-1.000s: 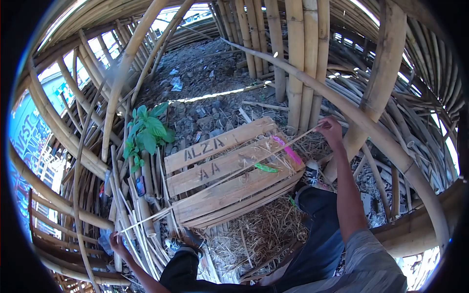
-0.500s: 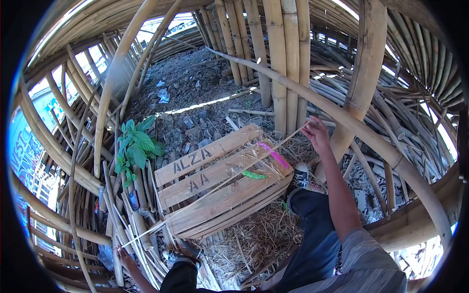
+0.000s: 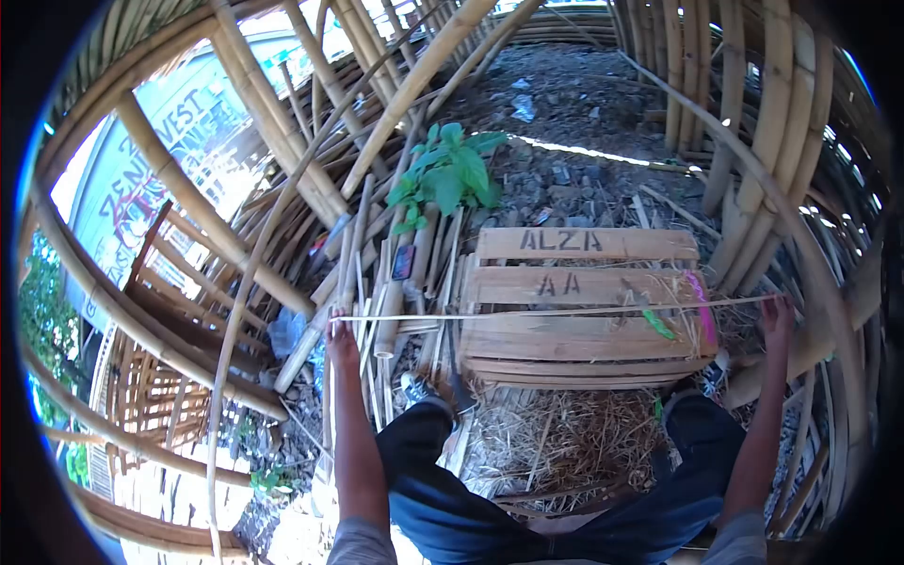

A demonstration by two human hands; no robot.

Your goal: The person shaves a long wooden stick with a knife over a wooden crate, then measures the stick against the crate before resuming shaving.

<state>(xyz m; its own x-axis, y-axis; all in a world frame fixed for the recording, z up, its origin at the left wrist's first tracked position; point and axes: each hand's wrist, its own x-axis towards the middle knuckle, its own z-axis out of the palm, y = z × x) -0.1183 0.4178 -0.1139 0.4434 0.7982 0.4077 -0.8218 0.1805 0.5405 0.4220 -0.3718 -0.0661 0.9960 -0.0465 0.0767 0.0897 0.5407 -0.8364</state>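
A long thin bamboo strip stretches almost level across the head view. My left hand is closed around its left end, and my right hand grips the right end. Under the strip stands a slatted wooden crate, with "ALZA" and "AA" lettered on its slats. A pink strip and a green strip lie on the crate's right side. Both arms reach forward, wide apart, on either side of the crate.
Shavings cover the ground between my legs. Split bamboo lengths and a leafy plant are left of the crate. A leaning bamboo pole and a curved pole rise around the work spot. A phone-like object rests on the bamboo.
The view has turned left. My left hand has come up from low at the left, and the strip has gone from a steep slant to nearly level, still held at both ends.
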